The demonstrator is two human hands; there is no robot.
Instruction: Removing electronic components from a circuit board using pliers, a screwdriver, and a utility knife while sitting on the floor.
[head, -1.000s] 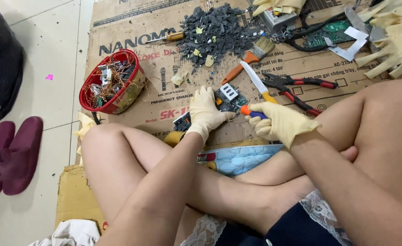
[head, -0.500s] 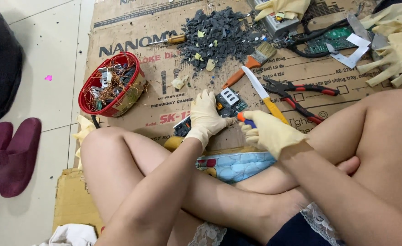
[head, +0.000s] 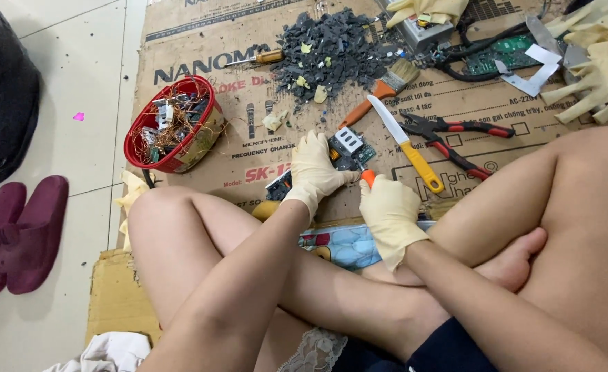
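I sit cross-legged on flattened cardboard (head: 249,165). My left hand (head: 314,169), in a pale rubber glove, presses down on a small green circuit board (head: 351,148) with a white block on it. My right hand (head: 389,213), also gloved, grips an orange-handled tool (head: 367,177) whose tip points at the board. What the tip looks like is hidden by my hands. Both hands are close together just in front of my shins.
A yellow-handled knife (head: 407,145), red-handled pliers (head: 456,141) and a brush (head: 387,86) lie to the right. A heap of dark broken parts (head: 331,48) and a screwdriver (head: 259,58) lie beyond. A red basket (head: 173,124) of wire scraps stands left. Another person's gloved hands (head: 593,62) work at the far right.
My view has shifted slightly, and my right hand has drawn a little closer to my body with the orange-handled tool. My left hand stays on the circuit board.
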